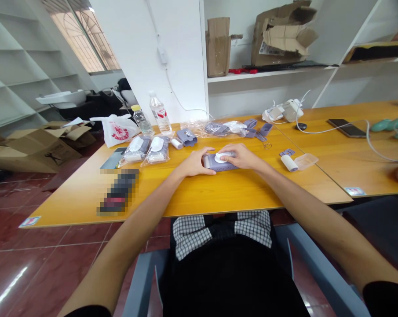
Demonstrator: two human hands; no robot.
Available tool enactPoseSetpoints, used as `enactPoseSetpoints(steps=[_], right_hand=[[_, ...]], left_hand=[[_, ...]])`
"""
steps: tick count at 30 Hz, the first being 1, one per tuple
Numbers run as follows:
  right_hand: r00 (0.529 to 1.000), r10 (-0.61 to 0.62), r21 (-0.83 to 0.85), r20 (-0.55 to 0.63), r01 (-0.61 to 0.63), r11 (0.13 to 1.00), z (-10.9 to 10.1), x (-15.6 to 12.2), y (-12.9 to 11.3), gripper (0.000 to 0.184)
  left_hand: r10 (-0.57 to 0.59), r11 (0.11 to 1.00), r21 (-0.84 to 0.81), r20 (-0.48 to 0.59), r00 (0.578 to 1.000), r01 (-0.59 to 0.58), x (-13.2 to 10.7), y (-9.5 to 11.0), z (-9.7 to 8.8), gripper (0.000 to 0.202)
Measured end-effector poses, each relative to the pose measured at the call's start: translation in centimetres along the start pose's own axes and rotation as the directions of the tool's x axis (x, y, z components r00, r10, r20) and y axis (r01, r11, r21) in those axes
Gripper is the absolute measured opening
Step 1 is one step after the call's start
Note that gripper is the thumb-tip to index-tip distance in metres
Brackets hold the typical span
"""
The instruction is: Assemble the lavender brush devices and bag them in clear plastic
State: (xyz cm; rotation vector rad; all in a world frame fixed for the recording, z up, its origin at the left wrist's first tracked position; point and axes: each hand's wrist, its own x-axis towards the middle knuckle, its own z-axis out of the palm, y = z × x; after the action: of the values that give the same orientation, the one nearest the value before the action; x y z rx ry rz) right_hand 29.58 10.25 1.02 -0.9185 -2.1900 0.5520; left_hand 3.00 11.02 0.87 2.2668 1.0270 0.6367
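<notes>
A grey-purple plastic case (213, 164) with small holes along its side lies on the table in front of me. My left hand (195, 163) is curled around its left end, thumb along the near side. On top of the case is a white rounded part (220, 157), which my right hand (241, 156) grips with thumb and fingers. Whether that part is fixed to the case I cannot tell. Behind my left hand lie a small white roll (177, 143) and a grey-purple plastic shell (187, 137).
Two bagged units (136, 149) sit at the left, near two bottles (160, 113) and a white plastic bag (118, 130). Right of my hands are a white roll (289, 163) and a clear tray (306, 162). A phone (346, 127) and cable lie farther right.
</notes>
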Motion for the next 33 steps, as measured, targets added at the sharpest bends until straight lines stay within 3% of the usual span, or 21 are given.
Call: enactPoseSetpoints(steps=[10,17,20,24,33], right_hand=[[0.995,-0.012,-0.051,-0.096,0.007,0.999,-0.2,0.5,0.3,0.021],[0.985,0.087,0.041,-0.149,-0.082,0.996,-0.5,0.4,-0.1,0.026],[0.989,0.119,0.080,-0.083,-0.113,0.990,-1.2,0.2,0.0,0.031],[0.989,0.135,0.124,0.060,-0.141,0.982,-2.3,-0.1,0.6,0.057],[0.988,0.147,0.174,0.037,-0.152,0.973,-2.5,-0.1,0.7,0.046]], left_hand=[[-0.006,0.999,-0.034,0.011,1.000,0.006,0.2,0.2,-0.3,0.100],[0.003,0.995,-0.098,0.056,0.998,0.003,0.0,0.9,-0.5,0.090],[0.014,0.994,-0.112,0.064,0.998,-0.007,0.0,0.8,-0.5,0.089],[0.012,0.993,-0.117,0.067,0.998,-0.005,0.1,0.7,-0.6,0.087],[0.011,0.984,-0.177,0.138,0.990,0.014,-0.1,0.7,-0.9,0.090]])
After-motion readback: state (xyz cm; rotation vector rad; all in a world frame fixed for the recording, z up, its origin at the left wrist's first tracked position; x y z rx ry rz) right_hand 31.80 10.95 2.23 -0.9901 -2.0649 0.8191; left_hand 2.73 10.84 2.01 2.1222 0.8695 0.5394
